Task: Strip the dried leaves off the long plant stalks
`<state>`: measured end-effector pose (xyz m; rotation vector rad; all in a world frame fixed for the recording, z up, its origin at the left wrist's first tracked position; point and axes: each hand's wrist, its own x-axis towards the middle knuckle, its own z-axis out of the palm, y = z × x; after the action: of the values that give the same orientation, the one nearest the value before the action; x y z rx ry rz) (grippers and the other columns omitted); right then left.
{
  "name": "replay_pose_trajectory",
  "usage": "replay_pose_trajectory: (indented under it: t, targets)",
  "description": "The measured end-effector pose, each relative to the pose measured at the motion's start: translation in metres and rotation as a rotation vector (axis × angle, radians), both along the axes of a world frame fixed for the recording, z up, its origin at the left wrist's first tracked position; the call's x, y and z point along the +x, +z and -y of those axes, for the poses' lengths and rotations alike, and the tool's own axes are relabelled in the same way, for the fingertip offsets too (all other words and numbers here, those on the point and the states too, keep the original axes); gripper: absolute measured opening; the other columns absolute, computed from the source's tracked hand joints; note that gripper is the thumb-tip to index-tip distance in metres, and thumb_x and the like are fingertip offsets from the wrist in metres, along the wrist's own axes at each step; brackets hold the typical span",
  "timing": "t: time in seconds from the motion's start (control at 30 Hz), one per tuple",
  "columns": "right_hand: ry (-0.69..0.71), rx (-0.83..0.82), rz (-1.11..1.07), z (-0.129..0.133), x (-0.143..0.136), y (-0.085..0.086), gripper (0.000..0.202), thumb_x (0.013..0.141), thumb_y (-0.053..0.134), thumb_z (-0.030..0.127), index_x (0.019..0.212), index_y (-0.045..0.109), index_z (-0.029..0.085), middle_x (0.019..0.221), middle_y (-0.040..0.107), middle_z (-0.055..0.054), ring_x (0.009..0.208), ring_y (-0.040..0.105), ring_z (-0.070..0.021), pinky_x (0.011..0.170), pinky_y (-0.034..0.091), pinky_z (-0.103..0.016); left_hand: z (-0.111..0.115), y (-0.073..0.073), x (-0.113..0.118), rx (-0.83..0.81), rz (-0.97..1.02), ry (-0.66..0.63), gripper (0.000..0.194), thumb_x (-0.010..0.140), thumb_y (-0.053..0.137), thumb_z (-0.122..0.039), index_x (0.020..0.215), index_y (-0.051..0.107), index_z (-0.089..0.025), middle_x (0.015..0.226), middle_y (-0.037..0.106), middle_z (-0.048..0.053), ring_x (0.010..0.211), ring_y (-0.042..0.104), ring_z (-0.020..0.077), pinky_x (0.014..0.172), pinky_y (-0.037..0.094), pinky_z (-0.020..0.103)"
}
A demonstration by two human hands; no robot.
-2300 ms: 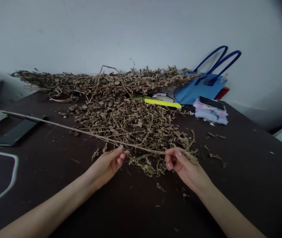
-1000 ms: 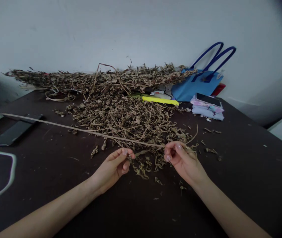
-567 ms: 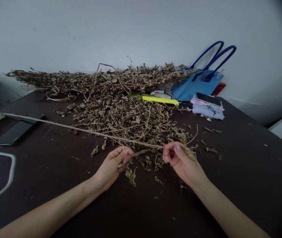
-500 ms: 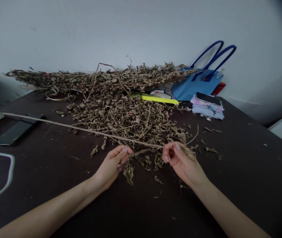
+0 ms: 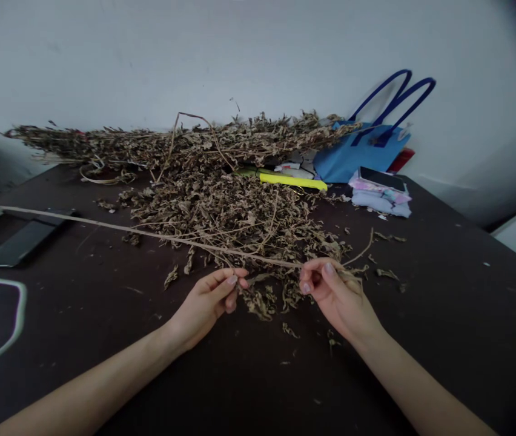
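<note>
My right hand (image 5: 342, 297) is closed on the end of a long, thin dried stem (image 5: 149, 234), which runs far off to the left across the table. Dried leaf bits show beside its fingers. To its left, my left hand (image 5: 208, 303) has thumb and fingers pinched together beside a small clump of dried leaves (image 5: 260, 303); whatever lies between its fingertips is too small to make out. Both hands are at the near edge of a heap of crumpled dried leaves (image 5: 221, 212), mixed with thin bare stems.
Along the wall lies a long bundle of dried plants (image 5: 149, 145). Behind the heap is a yellow-handled tool (image 5: 292, 181). A blue bag (image 5: 360, 154) and a phone (image 5: 380, 179) on folded cloth are at the right. Another dark phone (image 5: 26, 239) lies left on the dark table (image 5: 262, 387).
My left hand has moved slightly right and up, toward the heap. The leaf that hung below its fingers no longer shows there. My right hand has stayed nearly still, holding the stem.
</note>
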<state>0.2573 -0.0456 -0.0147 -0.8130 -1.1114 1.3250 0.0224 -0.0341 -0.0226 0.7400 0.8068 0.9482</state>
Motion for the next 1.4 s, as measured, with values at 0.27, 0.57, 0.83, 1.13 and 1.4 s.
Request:
replay_pose_trajectory:
  t: [0.27, 0.57, 0.83, 1.13, 1.4]
  targets:
    - [0.04, -0.03, -0.027, -0.001, 0.001, -0.002, 0.02, 0.091, 0.046, 0.033, 0.096, 0.064, 0.025, 0.075, 0.055, -0.001, 0.064, 0.05, -0.0127, 0.06, 0.043, -0.029, -0.017, 0.011, -0.018, 0.011, 0.029, 0.042, 0.024, 0.079, 0.064, -0.013, 0.102, 0.066, -0.015, 0.114, 0.061, 0.01, 0.055, 0.041, 0.0022, 0.053, 0.041, 0.015]
    - [0.048, -0.034, -0.006, -0.004, 0.006, -0.001, 0.022, 0.091, 0.045, 0.035, 0.093, 0.064, 0.023, 0.072, 0.053, -0.001, 0.063, 0.049, -0.0122, 0.057, 0.041, -0.027, -0.028, 0.008, -0.028, -0.027, 0.108, 0.14, 0.017, 0.076, 0.069, -0.02, 0.091, 0.068, -0.011, 0.088, 0.064, 0.005, 0.057, 0.047, 0.0039, 0.054, 0.045, 0.015]
    - [0.084, 0.003, 0.013, -0.005, 0.007, -0.002, 0.021, 0.092, 0.044, 0.032, 0.094, 0.063, 0.023, 0.073, 0.055, -0.001, 0.064, 0.051, -0.0115, 0.058, 0.042, -0.027, -0.03, 0.001, -0.03, -0.002, 0.1, 0.176, 0.01, 0.078, 0.067, -0.018, 0.085, 0.066, -0.011, 0.082, 0.064, 0.005, 0.056, 0.048, 0.004, 0.054, 0.044, 0.015]
    - [0.075, -0.011, 0.253, -0.007, 0.003, -0.015, 0.033, 0.083, 0.058, 0.024, 0.116, 0.053, 0.027, 0.088, 0.057, -0.002, 0.067, 0.055, -0.0111, 0.062, 0.047, -0.028, -0.027, 0.008, -0.024, 0.027, 0.071, 0.232, 0.013, 0.072, 0.072, -0.021, 0.076, 0.065, -0.011, 0.077, 0.067, 0.006, 0.052, 0.045, 0.0035, 0.05, 0.042, 0.014]
    - [-0.165, 0.096, 0.312, -0.02, -0.012, -0.013, 0.025, 0.083, 0.057, 0.031, 0.108, 0.059, 0.025, 0.076, 0.051, 0.002, 0.051, 0.044, -0.007, 0.046, 0.037, -0.022, -0.017, 0.008, -0.02, 0.013, 0.036, 0.193, 0.014, 0.073, 0.072, -0.024, 0.077, 0.064, -0.012, 0.08, 0.067, 0.005, 0.053, 0.045, 0.0036, 0.052, 0.042, 0.015]
